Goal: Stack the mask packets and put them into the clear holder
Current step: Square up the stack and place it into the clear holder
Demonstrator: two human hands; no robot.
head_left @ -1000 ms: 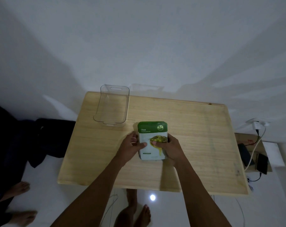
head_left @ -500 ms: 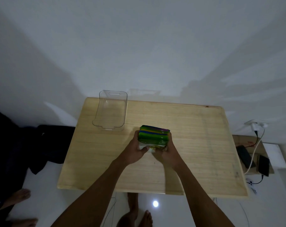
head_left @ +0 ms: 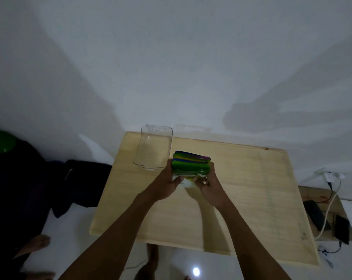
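Note:
A stack of mask packets (head_left: 191, 165) is held upright between both hands above the wooden table (head_left: 251, 188), its green, yellow, blue and purple top edges facing me. My left hand (head_left: 167, 181) grips the stack's left side and my right hand (head_left: 208, 183) grips its right side. The clear holder (head_left: 153, 148) lies at the table's far left corner, just left of and beyond the stack, with nothing inside it.
A white wall rises right behind the table. On the right, a low stand (head_left: 330, 217) carries phones and a white charging cable. Dark cloth (head_left: 78, 182) and another person's bare feet lie on the floor at the left.
The stack was lying flat with the green Olive packet face up; both hands tipped it upright on edge and carried it slightly further away and left, closer to the holder.

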